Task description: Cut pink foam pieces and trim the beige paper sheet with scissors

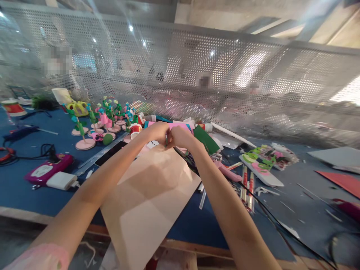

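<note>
My left hand (158, 132) and my right hand (182, 137) meet over the far end of a large cream paper sheet (149, 210). Fingers of both hands are closed and pressed together around a tiny spot of green-teal, too small to name. Beneath my forearms the sheet lies across the blue table (197, 221), its near corner hanging past the front edge. Just behind my hands are pink and blue sheets (187, 126), and a dark green sheet (206, 139) lies to their right. A red and white paper cup (135, 129) stands close to my left wrist.
Several paper flowers on round pink bases (85, 144) stand at the left, near a purple power box (50, 168) and a glue gun (21, 133). A dark phone (111, 153) lies by my left forearm. Right are a pink tool (226, 171) and a decorated white phone (261, 170).
</note>
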{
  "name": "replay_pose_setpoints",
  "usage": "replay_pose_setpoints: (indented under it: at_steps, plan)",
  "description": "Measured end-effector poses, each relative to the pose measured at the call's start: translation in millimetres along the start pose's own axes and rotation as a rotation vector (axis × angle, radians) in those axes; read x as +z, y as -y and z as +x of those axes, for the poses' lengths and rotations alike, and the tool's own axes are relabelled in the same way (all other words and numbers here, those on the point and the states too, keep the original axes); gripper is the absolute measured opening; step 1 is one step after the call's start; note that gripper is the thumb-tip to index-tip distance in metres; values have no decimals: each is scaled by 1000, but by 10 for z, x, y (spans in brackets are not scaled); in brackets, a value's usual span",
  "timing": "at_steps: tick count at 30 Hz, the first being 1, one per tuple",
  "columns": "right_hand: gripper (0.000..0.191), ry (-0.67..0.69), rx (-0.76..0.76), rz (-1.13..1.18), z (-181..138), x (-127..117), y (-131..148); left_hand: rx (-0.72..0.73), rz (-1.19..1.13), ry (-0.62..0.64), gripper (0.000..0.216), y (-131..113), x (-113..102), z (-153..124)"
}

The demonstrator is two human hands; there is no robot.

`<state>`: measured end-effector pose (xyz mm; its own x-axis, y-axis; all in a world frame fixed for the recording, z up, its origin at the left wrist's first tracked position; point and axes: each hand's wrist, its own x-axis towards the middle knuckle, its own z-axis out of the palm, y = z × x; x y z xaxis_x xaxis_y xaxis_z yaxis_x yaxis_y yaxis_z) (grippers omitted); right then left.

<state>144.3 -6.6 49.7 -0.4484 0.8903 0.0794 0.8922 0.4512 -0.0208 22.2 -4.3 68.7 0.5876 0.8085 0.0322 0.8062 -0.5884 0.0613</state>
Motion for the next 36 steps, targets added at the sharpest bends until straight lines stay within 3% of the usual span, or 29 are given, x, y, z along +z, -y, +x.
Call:
replay_pose_setpoints:
  at_steps: [13,18,23,28,32,36]
  plan:
    - [47,-94,221,-14,38,107,70,-94,7,-150,35,68,151,68]
    - [37,-110,184,-13,72,170,27,-89,-4,-169,32,102,185,93]
    - [42,-121,149,-26,92,189,14,-74,-7,-198,34,97,175,77]
    - [32,-92,65,30,94,157,-8,-40,-93,-218,21,94,158,60]
    - [23,-24,-7,51,59,93,0,-34,-87,-164,28,53,111,41]
    - [24,17,54,68,35,78,25,-50,-29,-90,36,-15,78,24]
